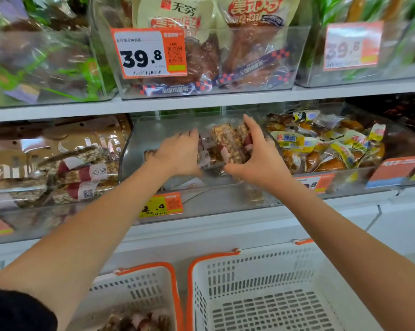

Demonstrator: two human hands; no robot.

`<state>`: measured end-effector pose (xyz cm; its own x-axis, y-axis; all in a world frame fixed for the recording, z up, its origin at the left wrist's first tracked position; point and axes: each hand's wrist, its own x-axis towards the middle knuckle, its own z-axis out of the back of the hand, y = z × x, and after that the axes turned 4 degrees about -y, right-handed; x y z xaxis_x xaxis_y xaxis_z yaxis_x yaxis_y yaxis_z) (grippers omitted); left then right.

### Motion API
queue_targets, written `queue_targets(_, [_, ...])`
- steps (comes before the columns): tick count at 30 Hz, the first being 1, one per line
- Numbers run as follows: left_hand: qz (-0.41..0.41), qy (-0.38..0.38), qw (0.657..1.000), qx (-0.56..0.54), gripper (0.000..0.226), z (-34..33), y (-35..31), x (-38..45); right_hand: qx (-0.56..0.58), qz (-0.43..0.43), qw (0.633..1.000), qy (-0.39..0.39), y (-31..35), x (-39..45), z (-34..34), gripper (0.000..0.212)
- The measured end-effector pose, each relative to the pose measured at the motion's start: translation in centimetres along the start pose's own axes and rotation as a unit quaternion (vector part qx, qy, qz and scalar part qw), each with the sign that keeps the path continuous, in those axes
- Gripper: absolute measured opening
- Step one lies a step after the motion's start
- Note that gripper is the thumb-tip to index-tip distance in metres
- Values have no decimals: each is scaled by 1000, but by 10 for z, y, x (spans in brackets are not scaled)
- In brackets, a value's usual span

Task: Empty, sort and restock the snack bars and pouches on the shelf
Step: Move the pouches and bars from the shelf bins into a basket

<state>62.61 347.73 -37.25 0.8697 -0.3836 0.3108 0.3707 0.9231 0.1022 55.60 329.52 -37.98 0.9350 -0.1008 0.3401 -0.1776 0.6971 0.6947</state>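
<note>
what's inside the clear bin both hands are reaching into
A bunch of wrapped nut bars, held between the left hand and right hand. Whatever lies beneath the hands is covered.

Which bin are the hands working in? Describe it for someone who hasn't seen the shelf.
On the lower shelf, take the middle clear bin, between the nut-bar bin and the yellow-pouch bin. It carries a yellow price tag and is nearly empty, with both hands around its last bars.

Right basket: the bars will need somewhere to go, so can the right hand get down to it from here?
Probably yes. The right basket sits open-topped below the right hand, which grips the snack bars; nothing lies between.
</note>
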Motion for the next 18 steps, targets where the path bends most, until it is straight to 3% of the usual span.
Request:
queue_targets(3, [15,-23,999,-29,88,38,3,-23,14,0,1000,16,20,-24,-2,107])
queue_targets(7, [3,-65,998,10,79,63,6,-85,70,10,997,24,48,-67,-14,105])
queue_targets(10, [47,-59,997,4,77,71,11,-145,85,30,995,52,63,-107,-31,110])
queue_targets(14, [150,12,987,-47,68,32,18,-233,98,14,987,129,62,-174,-76,110])
queue_targets(16, [207,101,970,-81,59,-9,26,-270,73,-29,980,185,49,-204,-117,107])
queue_targets(18, [263,199,931,-155,45,-58,30,-307,60,-87,968,225,32,-232,-165,108])
